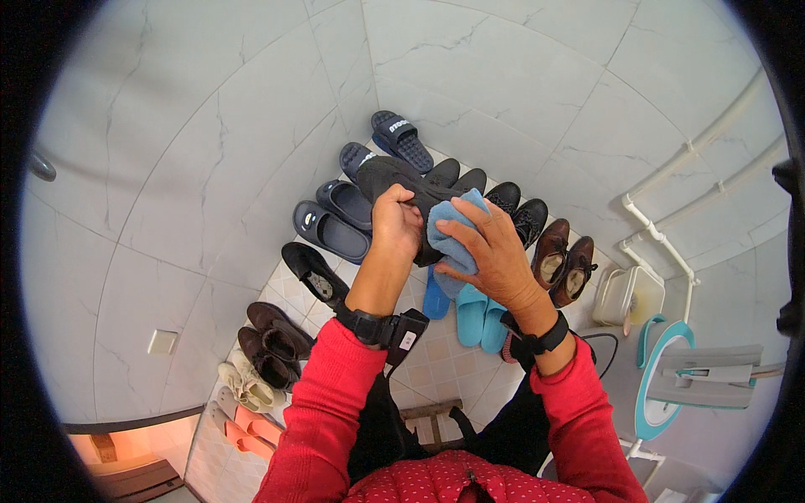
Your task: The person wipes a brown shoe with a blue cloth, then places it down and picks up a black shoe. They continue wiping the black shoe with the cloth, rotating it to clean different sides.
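Note:
My left hand [396, 221] grips a black shoe [385, 175], its fingers curled over the edge and its thumb on top. In my right hand [500, 261] is a light blue cloth [454, 236], pressed against the near end of that shoe. The cloth and fingers hide part of the shoe. On the floor to the left lies a single black slip-on shoe [314, 276] with a patterned insole. Below the cloth are a blue slipper [435, 300] and a pair of turquoise slippers [473, 317], partly covered by my right hand.
Dark slides [402, 139], grey clogs [333, 231], black lace-ups [529, 219] and brown shoes [553, 251] line the tiled walls. Brown lined shoes [277, 342], cream shoes [248, 380] and pink slippers [248, 431] stand left. A plastic container [641, 292] and a turquoise-rimmed mop bucket [644, 383] are right.

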The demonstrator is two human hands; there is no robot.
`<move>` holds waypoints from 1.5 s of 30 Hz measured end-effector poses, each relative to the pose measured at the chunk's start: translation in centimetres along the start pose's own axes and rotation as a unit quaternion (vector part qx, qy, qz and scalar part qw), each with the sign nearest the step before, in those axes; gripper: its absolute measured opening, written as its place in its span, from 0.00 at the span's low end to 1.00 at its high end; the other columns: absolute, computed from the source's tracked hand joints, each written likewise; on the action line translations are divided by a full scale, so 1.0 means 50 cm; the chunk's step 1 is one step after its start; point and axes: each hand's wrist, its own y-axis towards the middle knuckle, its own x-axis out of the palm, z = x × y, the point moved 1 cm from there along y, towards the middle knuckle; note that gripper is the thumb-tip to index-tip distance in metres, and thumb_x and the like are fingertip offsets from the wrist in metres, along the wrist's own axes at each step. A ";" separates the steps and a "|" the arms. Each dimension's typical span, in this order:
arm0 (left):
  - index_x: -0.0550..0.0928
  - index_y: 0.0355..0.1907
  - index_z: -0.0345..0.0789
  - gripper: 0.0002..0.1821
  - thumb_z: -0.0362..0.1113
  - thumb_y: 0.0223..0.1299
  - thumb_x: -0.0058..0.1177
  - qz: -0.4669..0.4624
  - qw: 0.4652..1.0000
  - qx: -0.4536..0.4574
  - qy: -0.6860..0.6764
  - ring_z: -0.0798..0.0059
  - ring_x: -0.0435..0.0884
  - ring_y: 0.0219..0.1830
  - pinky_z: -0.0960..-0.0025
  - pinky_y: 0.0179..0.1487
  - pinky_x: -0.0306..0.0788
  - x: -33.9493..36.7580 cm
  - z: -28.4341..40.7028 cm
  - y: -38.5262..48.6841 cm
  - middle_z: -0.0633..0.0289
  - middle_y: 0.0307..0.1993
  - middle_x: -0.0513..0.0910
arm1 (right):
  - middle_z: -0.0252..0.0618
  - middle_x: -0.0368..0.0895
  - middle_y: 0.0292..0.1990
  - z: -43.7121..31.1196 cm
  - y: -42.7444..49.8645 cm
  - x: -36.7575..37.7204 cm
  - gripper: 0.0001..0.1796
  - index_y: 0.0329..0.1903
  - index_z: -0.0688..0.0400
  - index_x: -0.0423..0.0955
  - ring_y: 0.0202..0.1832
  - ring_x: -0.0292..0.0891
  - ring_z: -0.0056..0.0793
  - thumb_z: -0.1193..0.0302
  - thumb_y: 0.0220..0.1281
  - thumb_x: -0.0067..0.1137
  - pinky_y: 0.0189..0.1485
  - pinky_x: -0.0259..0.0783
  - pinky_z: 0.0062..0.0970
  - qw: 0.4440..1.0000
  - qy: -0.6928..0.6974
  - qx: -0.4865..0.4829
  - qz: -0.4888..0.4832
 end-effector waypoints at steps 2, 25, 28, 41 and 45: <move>0.71 0.20 0.42 0.07 0.36 0.48 0.55 -0.009 1.000 -0.013 0.018 0.71 0.69 0.21 0.68 0.26 0.63 -0.005 -0.006 0.003 0.65 0.20 0.72 | 0.40 0.75 0.58 0.000 -0.001 0.000 0.34 0.58 0.46 0.74 0.55 0.73 0.48 0.59 0.44 0.76 0.59 0.70 0.45 1.000 -0.013 -0.007 0.019; 0.79 0.45 0.29 0.15 0.26 0.52 0.50 -0.307 0.919 -0.018 0.247 0.77 0.79 0.25 0.74 0.29 0.76 0.047 0.002 -0.097 0.63 0.33 0.82 | 0.43 0.78 0.51 0.034 0.001 -0.030 0.21 0.54 0.54 0.75 0.53 0.74 0.49 0.61 0.60 0.67 0.55 0.72 0.41 0.965 0.060 0.179 0.184; 0.77 0.59 0.27 0.21 0.33 0.65 0.52 -0.290 0.933 0.025 0.211 0.70 0.79 0.55 0.66 0.64 0.69 0.048 -0.012 -0.106 0.57 0.53 0.81 | 0.44 0.78 0.50 0.038 -0.002 -0.037 0.22 0.54 0.54 0.75 0.51 0.74 0.49 0.62 0.59 0.67 0.54 0.73 0.40 0.966 0.043 0.165 0.196; 0.76 0.60 0.26 0.21 0.36 0.70 0.54 -0.266 0.949 0.064 0.154 0.69 0.80 0.57 0.66 0.64 0.72 0.060 -0.011 -0.111 0.53 0.56 0.81 | 0.42 0.76 0.52 0.033 -0.003 -0.056 0.26 0.54 0.54 0.75 0.42 0.76 0.44 0.68 0.50 0.73 0.43 0.75 0.35 0.968 -0.048 0.096 0.228; 0.76 0.61 0.28 0.21 0.35 0.68 0.56 -0.284 0.942 0.052 0.171 0.70 0.81 0.55 0.68 0.62 0.73 0.058 -0.013 -0.113 0.55 0.54 0.82 | 0.42 0.77 0.52 0.041 -0.004 -0.069 0.26 0.53 0.54 0.76 0.42 0.76 0.44 0.68 0.50 0.73 0.42 0.75 0.35 0.965 -0.075 0.099 0.231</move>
